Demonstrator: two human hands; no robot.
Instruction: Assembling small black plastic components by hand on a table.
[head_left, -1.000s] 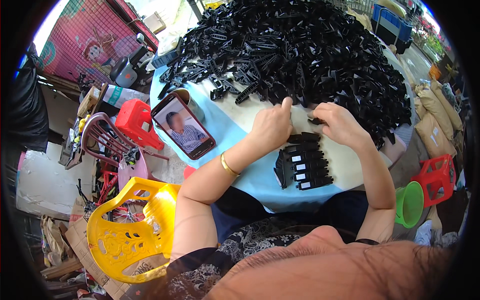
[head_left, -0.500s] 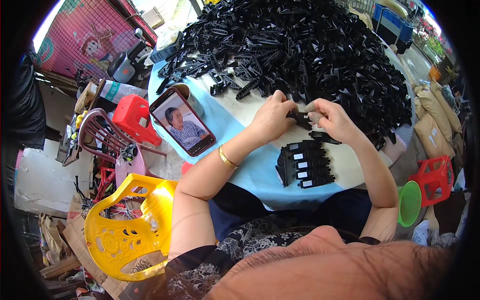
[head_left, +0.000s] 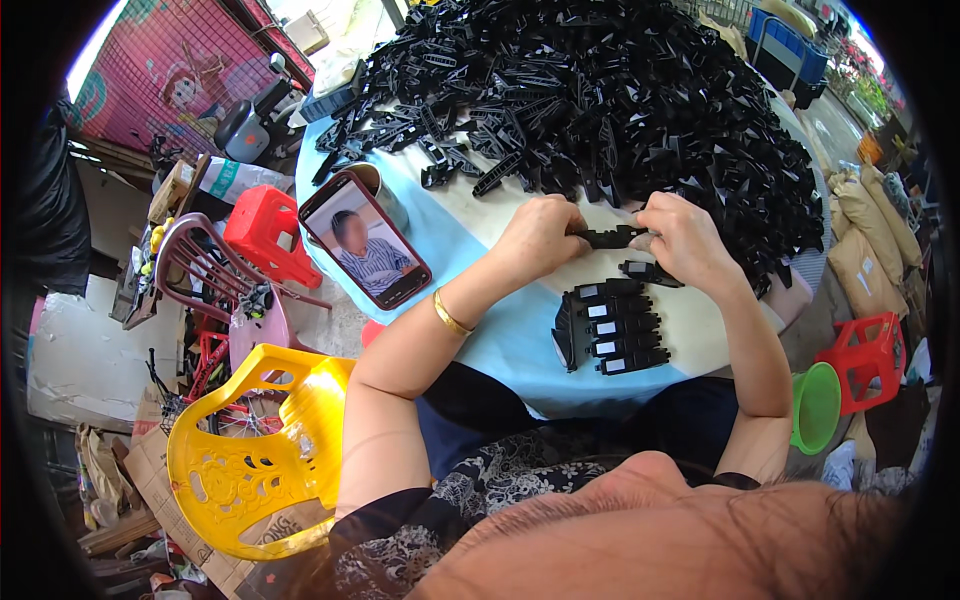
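Between my two hands I hold a black plastic part level above the table. My left hand is closed on its left end, and my right hand pinches its right end. Just below my right fingers lies another black part. Closer to me sits a short row of black parts with white patches, with a darker curved piece at its left side. A large heap of loose black plastic parts covers the far side of the table, just beyond my hands.
A phone showing a person leans on a round container at the left of the cloth-covered table. A yellow chair and red stool stand to the left. On the right are a red stool and green basket.
Both hands have shifted slightly, and my fingers have moved along the black part. It now lies more level, with more of it showing between them. The row of parts is unchanged.
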